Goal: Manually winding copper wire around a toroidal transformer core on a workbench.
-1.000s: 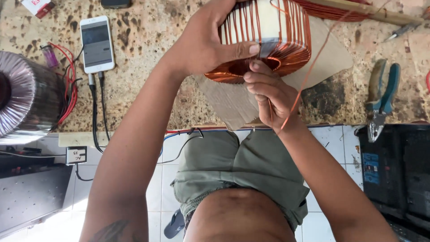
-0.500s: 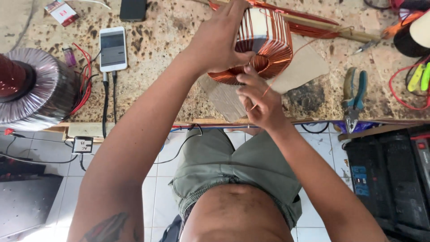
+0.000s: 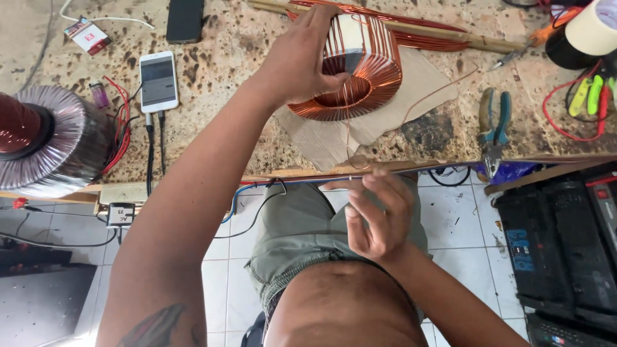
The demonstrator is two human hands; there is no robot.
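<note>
My left hand (image 3: 302, 61) grips a ring-shaped core (image 3: 357, 71) partly wound with copper wire, holding it on edge over a piece of brown cardboard (image 3: 379, 122) on the speckled workbench (image 3: 225, 83). A thin copper wire (image 3: 350, 138) runs from the coil down toward my right hand (image 3: 379, 215), which is held below the bench edge with fingers curled, pinching that wire. The wire loops out to the right across the cardboard.
A large wound toroid (image 3: 48, 141) sits at the bench's left. A white phone (image 3: 158, 81) and a black phone (image 3: 185, 19) lie near it. Pliers (image 3: 493, 128), tape rolls (image 3: 588, 32) and a wooden stick with copper wire (image 3: 411, 32) lie right. A black case (image 3: 559, 244) stands on the tiled floor.
My right hand has pulled away from the coil, down past the bench edge, drawing the wire out. The left hand kept its hold on the coil.
</note>
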